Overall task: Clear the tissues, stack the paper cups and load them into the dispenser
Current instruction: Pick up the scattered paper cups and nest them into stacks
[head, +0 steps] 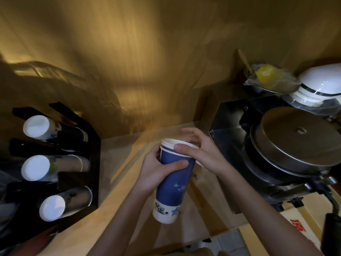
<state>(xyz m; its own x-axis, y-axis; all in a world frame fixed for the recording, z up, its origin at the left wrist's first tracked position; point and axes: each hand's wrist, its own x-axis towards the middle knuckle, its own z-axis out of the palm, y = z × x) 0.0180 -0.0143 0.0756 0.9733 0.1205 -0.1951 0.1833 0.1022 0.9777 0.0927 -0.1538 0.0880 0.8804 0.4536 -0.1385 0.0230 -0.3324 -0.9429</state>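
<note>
Closest to me, the left hand [158,170] wraps the blue stack of cups [172,180], thumb across the front and the other fingers curled out of sight behind it, holding the stack upright and clear of the counter [118,196]. It looks like a steadying grip, so the top can be worked on. The right hand [199,150] rests on the white rims, thumb pressed on the near edge and the other fingers arched loosely over the far side, probably seating the top cup squarely into the one below. The stack hangs above the middle of the counter, well apart from the black dispenser [77,163] at the left edge, whose three slots already hold cups lying on their sides, bottoms outward. At the right edge sits a steel machine [295,145], with white bowls [321,84] behind it. I see no tissues.
</note>
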